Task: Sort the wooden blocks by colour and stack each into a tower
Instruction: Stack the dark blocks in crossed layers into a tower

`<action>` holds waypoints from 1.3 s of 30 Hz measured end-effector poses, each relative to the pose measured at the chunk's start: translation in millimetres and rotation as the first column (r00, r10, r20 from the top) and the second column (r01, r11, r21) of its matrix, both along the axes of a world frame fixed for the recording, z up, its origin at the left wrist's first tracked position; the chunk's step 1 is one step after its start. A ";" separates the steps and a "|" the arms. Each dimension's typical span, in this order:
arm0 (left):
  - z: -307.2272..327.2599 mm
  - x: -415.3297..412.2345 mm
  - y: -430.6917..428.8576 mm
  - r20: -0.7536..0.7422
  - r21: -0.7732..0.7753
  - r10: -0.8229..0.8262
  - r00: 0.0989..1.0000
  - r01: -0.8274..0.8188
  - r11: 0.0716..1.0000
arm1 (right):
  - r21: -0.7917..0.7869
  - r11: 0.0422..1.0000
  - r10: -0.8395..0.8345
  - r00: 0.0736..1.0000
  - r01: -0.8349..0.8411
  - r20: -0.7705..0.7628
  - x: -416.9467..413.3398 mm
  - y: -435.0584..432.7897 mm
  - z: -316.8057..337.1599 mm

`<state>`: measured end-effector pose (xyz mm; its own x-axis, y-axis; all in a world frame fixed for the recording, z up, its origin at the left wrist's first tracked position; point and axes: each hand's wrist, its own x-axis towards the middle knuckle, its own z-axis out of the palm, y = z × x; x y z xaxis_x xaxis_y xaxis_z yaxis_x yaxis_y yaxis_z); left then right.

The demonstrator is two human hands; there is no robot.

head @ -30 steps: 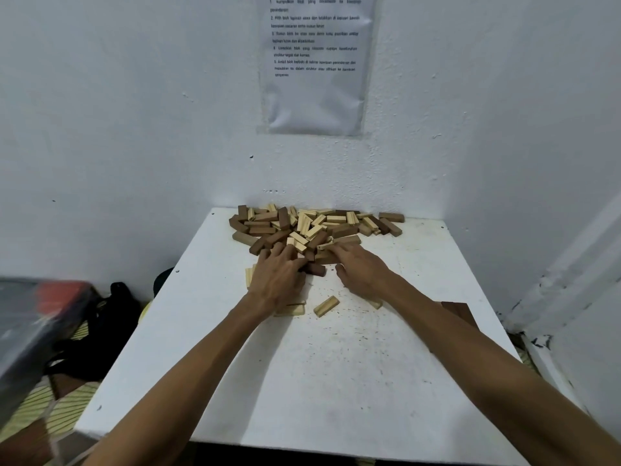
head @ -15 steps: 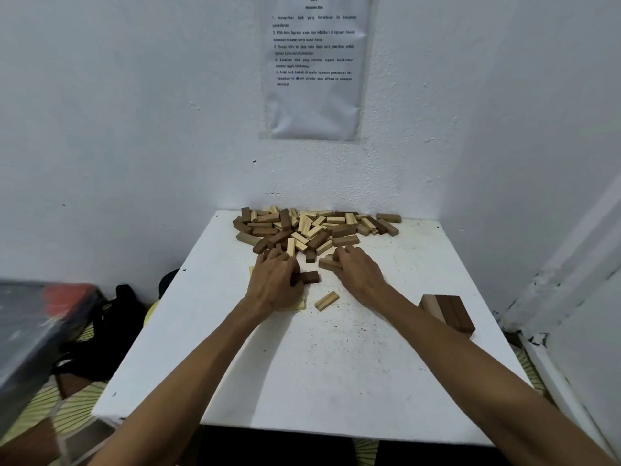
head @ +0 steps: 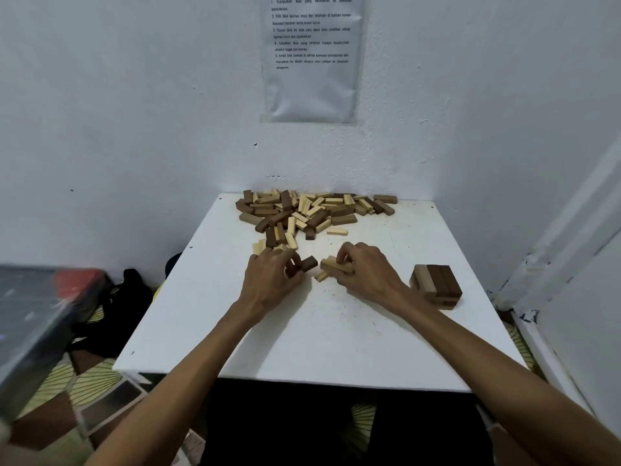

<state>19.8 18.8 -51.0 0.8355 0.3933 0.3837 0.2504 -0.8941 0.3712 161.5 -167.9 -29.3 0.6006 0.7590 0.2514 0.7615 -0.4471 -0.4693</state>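
Observation:
A heap of mixed light and dark wooden blocks (head: 312, 210) lies at the far edge of the white table (head: 319, 338). My left hand (head: 268, 280) curls its fingers round a dark brown block (head: 307, 264) just in front of the heap. My right hand (head: 366, 270) grips a light block (head: 331, 265), with another light block (head: 322, 276) lying under it on the table. A short stack of blocks (head: 435, 285), mostly dark with a light one on its left side, stands at the right of the table beside my right forearm.
White walls close in behind and to the right of the table. A printed sheet (head: 311, 55) hangs on the back wall. A dark bag (head: 127, 297) and a blurred grey object (head: 37, 324) lie off the table's left edge.
Both hands have drawn back from the heap toward me, each now holding a block. The view has tilted down, and the short stack at the right has come fully into sight.

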 end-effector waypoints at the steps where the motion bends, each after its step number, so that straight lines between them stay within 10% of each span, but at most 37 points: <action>1: -3.7 -6.0 -5.7 -0.002 0.006 -0.011 1.000 0.011 1.000 | -0.020 1.000 0.024 1.000 -0.024 -0.017 -8.0 -8.8 -3.2; 9: -25.2 -30.0 -34.9 -0.053 0.008 -0.005 0.999 0.005 1.000 | -0.044 0.994 0.097 0.991 -0.101 -0.097 -35.7 -39.5 -23.3; 25: -23.0 3.4 -44.3 0.032 -0.180 0.011 0.999 -0.005 0.984 | 0.093 0.991 0.077 0.973 -0.099 0.217 -45.7 -56.4 -57.7; 31: -21.3 10.1 -38.3 0.027 -0.245 -0.228 0.973 0.227 0.942 | 0.193 0.981 0.055 0.989 -0.027 -0.140 -42.0 -59.0 -50.9; 39: -8.6 8.2 -17.9 -0.262 -0.229 -0.438 0.860 0.385 0.894 | -0.045 0.999 0.008 0.978 -0.018 -0.209 -20.7 -48.3 -43.1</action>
